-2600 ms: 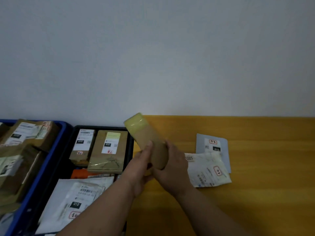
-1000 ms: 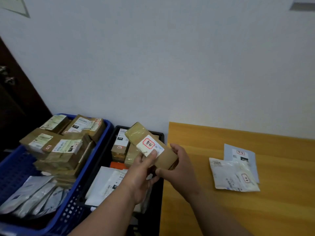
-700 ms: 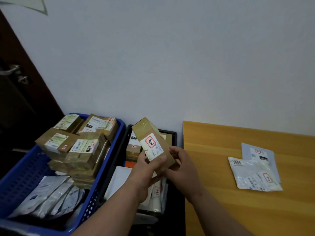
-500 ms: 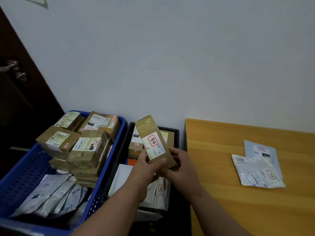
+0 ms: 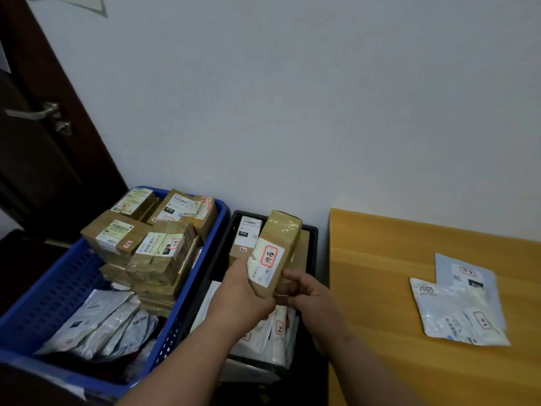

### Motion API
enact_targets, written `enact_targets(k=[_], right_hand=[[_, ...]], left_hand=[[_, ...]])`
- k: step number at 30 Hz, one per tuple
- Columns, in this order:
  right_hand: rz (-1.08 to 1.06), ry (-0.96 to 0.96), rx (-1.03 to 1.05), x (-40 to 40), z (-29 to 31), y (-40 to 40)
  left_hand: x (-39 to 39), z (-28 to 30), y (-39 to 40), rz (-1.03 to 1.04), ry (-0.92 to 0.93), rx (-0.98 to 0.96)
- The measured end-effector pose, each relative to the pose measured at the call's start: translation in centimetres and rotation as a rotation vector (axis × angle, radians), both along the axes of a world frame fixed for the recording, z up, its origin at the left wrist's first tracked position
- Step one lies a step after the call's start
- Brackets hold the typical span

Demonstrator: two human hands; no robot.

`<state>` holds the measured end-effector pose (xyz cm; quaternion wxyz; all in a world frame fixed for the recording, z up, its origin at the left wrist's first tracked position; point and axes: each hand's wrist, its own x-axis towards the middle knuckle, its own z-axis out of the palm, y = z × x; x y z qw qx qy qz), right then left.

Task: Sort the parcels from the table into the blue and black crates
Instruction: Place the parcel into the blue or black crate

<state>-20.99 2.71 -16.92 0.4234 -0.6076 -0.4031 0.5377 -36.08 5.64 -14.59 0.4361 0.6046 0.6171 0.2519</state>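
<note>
Both hands hold one brown taped box (image 5: 278,250) above the black crate (image 5: 312,230), which serves as the landmark here. The box is tilted, its far end raised toward the wall, and a white label with a red-framed handwritten mark faces up. The left hand (image 5: 243,291) grips the box's near left side, fingers curled round it and the thumb lying along the label edge. The right hand (image 5: 307,291) grips the near right corner from below, its fingers curled under the cardboard. Inside the black crate, under the held box, lie more brown boxes toward the far end, one showing a white label with a black "010" tag, and flat white mailers (image 5: 272,335) toward the near end. Directly left of the black crate, touching it, stands the blue crate (image 5: 55,288), with a stack of brown labelled boxes (image 5: 152,244) filling its far half and grey and white plastic mailers (image 5: 102,320) in its near half. Directly right of the black crate is the orange-brown wooden table (image 5: 380,317). On the table, well apart from the black crate, lie a white plastic mailer (image 5: 459,312) marked "2005" and a pale blue mailer (image 5: 465,273) partly beneath it, the white one overlapping its near edge. Behind the blue crate, further left, a dark wooden door (image 5: 38,159) with a metal handle stands against the pale wall.
</note>
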Motion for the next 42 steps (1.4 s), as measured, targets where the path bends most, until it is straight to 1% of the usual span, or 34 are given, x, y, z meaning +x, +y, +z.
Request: enact_targets(k=[3, 6, 12, 14, 17, 21, 23, 26, 28, 30, 33, 35, 38, 39, 40, 42], right_hand=[[-0.027, -0.079, 0.026, 1.3, 0.3, 0.2], [-0.147, -0.126, 0.049, 3.0, 0.2, 0.6], [-0.3, -0.214, 0.079, 4.8, -0.3, 1.2], [-0.3, -0.241, 0.083, 4.8, -0.3, 1.2], [-0.26, -0.362, 0.106, 4.7, -0.4, 1.2], [-0.14, -0.472, 0.211, 4.0, 0.3, 1.0], [-0.086, -0.504, 0.225, 3.6, 0.4, 0.9], [-0.056, -0.5, 0.223, 3.0, 0.7, 0.9], [-0.066, -0.46, 0.245, 2.2, 1.5, 1.1], [-0.071, -0.379, 0.25, 0.9, 2.3, 1.2], [-0.129, -0.215, 0.133, -1.7, 2.4, 1.8], [-0.171, 0.026, 0.073, -3.7, 2.7, 2.3], [-0.245, 0.47, -0.025, -7.0, 3.4, 3.0], [-0.272, 0.552, -0.061, -8.0, 3.1, 3.3], [-0.293, 0.575, -0.109, -9.0, 2.9, 3.5], [-0.263, 0.511, -0.2, -11.2, 2.4, 4.0]], left_hand=[[0.4, -0.2, -0.4, -0.014, 0.15, 0.012], [0.8, -0.4, -0.8, -0.078, 0.293, 0.046], [1.2, -0.5, -1.0, -0.122, 0.451, 0.14], [1.1, -0.5, -1.0, -0.123, 0.473, 0.154], [0.8, -0.6, -0.9, -0.139, 0.489, 0.18], [0.0, -0.3, -1.1, -0.159, 0.474, 0.186], [-0.5, -0.2, -1.0, -0.181, 0.463, 0.2], [-1.5, -0.2, -0.7, -0.225, 0.448, 0.227], [-2.5, -0.1, -0.3, -0.257, 0.443, 0.258], [-4.0, 0.1, 0.2, -0.279, 0.435, 0.302], [-7.1, 0.6, 1.4, -0.296, 0.454, 0.396], [-9.8, 1.3, 2.1, -0.27, 0.449, 0.467], [-14.1, 2.1, 3.2, -0.226, 0.433, 0.527], [-15.6, 2.1, 3.5, -0.217, 0.426, 0.519], [-17.1, 2.0, 3.7, -0.21, 0.415, 0.52], [-19.9, 1.3, 3.9, -0.213, 0.403, 0.527]])
